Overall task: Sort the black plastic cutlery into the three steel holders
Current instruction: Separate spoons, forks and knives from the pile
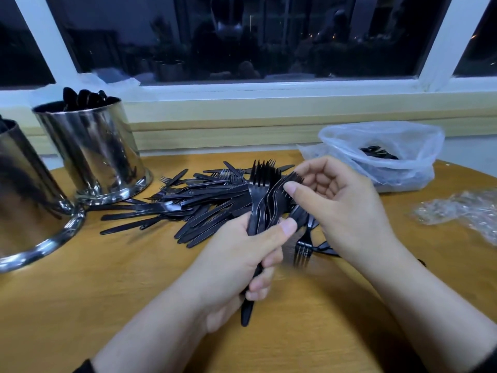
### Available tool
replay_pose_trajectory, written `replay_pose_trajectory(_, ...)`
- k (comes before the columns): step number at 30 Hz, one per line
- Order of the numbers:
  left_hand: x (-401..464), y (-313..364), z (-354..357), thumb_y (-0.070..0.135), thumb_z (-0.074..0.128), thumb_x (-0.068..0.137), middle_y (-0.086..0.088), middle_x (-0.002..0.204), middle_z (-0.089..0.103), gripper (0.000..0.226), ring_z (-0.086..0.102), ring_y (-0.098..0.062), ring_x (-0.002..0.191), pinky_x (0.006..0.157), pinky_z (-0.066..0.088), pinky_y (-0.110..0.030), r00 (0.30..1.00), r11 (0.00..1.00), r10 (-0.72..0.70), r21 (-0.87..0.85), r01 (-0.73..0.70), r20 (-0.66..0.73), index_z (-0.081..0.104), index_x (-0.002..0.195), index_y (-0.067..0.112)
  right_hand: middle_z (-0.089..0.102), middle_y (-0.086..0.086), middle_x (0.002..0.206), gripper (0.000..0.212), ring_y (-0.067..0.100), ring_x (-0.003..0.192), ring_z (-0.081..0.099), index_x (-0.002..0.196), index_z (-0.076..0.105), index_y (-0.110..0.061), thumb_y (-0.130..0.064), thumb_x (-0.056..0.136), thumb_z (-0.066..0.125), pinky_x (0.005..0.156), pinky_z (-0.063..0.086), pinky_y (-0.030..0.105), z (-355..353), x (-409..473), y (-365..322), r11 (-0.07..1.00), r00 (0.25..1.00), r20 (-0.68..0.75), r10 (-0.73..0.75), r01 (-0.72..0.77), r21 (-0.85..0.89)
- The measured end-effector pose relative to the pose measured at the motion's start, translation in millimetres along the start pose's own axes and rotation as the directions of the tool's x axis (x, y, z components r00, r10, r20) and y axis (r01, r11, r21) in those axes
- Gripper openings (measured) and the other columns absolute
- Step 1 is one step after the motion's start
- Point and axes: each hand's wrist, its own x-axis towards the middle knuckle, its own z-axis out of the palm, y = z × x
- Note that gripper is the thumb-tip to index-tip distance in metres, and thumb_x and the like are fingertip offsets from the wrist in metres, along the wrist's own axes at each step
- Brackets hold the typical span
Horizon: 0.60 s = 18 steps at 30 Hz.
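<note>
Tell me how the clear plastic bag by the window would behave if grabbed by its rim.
The plastic bag looks thin and crumpled, so it would likely sag rather than hold its shape. A few pieces of black cutlery lie inside, so it is probably light, and they may slide together when lifted.

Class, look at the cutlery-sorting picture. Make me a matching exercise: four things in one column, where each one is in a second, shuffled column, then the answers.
Things:
1. bundle of forks
2. spoons
3. plastic bag
4. pile of knives

Places:
A. loose on the table
B. gripped in the left hand
C. standing in a steel holder
D. far right on the table, by the window

Pairs: 1-B, 2-C, 3-D, 4-A
</note>
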Motion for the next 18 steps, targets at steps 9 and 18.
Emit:
replay_pose_trajectory(9,-3.4,4.7,-2.2,0.029,0.06,0.099,0.0,0.045,0.032,0.047,0.026,-0.009,0.032,0.036,0.019,-0.021,0.988,0.996,-0.092,0.028,0.089,0.128,0.045,0.058,0.012,0.064,0.021,0.075,0.037,0.02,0.063,0.055,0.092,0.07,-0.001,-0.034,0.082,0.082,0.06,0.046,0.035,6.0,-3.2,2.4,0.958,0.958,0.223,0.181,-0.223,0.182)
replay_pose_trajectory(18,-6.4,6.9,1.8,0.021,0.059,0.099,0.002,0.044,0.037,0.044,0.029,-0.012,0.033,0.038,0.025,-0.022,0.975,0.974,-0.165,0.182,0.137,0.149,0.046,0.056,0.02,0.053,0.0,0.066,0.016,0.016,0.058,0.04,0.095,0.073,-0.013,-0.028,0.095,0.067,0.051,0.033,0.024,6.8,-8.2,-9.7,0.988,0.953,0.275,0.13,-0.149,0.047)
